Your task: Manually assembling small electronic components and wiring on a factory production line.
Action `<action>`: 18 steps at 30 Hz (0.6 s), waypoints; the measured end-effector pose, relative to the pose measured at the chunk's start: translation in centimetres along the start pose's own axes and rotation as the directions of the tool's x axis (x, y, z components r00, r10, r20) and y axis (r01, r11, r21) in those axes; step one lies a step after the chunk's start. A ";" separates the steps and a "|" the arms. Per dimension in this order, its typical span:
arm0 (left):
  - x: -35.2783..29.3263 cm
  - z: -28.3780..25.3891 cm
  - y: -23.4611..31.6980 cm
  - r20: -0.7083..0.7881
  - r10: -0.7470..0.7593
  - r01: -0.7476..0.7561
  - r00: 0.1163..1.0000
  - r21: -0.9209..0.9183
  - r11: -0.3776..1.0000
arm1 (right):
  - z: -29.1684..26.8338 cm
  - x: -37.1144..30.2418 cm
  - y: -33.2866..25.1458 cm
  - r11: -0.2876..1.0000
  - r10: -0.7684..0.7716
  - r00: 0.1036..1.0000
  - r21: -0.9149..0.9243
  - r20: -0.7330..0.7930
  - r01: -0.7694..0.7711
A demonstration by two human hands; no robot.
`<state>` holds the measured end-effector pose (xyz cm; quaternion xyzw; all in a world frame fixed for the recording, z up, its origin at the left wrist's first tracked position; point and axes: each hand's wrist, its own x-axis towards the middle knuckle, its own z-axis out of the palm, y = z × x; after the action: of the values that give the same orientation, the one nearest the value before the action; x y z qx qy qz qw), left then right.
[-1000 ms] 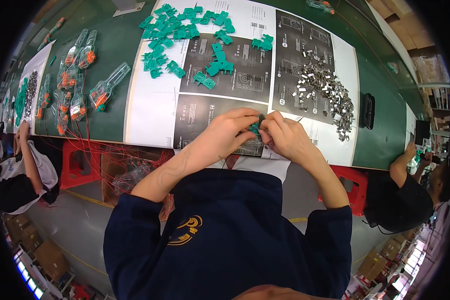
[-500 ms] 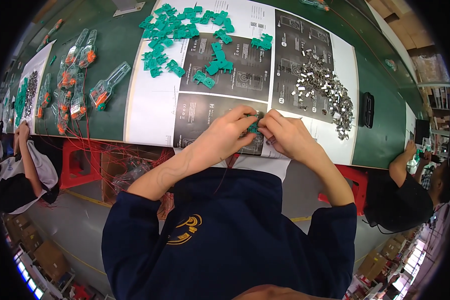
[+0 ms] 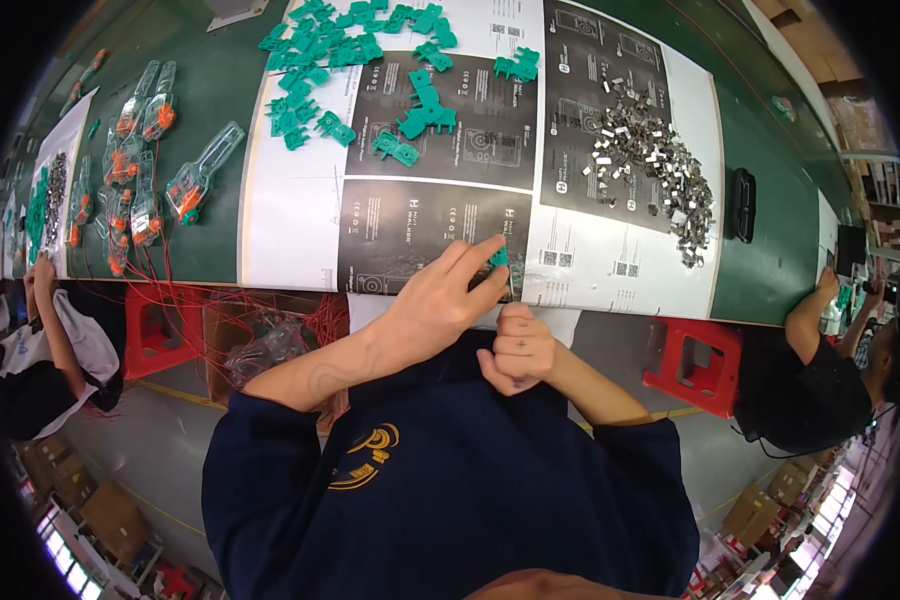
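My left hand reaches over the near edge of the printed sheet, its thumb and fingers pinched on a small green plastic part. The fingers cover much of the part. Just below the table edge, in front of my shirt, is my right hand, apart from the left one. Its fingers are curled closed, and whatever they may hold is hidden. Farther up the sheet lie loose green plastic parts of the same colour. To the right is a spread heap of small shiny metal pieces.
Clear-handled assemblies with orange parts and red wires lie on the green table at left. A black oblong object rests at right. Red stools stand below. Co-workers sit at both sides.
My right hand has pulled away from the green part, down and toward my body, and its fingers have curled in. The left hand stays near the same spot, still holding the part.
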<state>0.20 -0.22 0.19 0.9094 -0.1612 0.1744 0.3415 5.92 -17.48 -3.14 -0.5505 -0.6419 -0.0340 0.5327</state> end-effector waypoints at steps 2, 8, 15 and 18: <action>0.2 -0.4 0.4 0.036 0.026 -0.029 0.999 0.093 0.995 | 1.2 -0.4 0.5 0.997 -0.050 0.997 -0.054 -0.065 0.047; 0.2 -1.0 -0.2 0.035 0.079 -0.084 0.996 0.156 0.984 | -1.4 2.5 -0.6 0.992 0.002 0.997 0.128 -0.075 0.007; 0.3 -1.1 0.0 0.062 0.090 -0.098 0.994 0.127 0.987 | -3.1 5.3 -1.1 0.826 0.378 0.849 0.550 -0.369 -0.128; 0.4 -1.2 0.0 0.059 0.090 -0.097 0.994 0.138 0.986 | -3.1 5.4 -0.9 0.758 0.482 0.822 0.616 -0.303 -0.217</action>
<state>0.34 0.52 1.21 0.9269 -0.2000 0.1773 0.2635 8.19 -16.19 2.65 -0.4616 -0.3664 0.1325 0.7970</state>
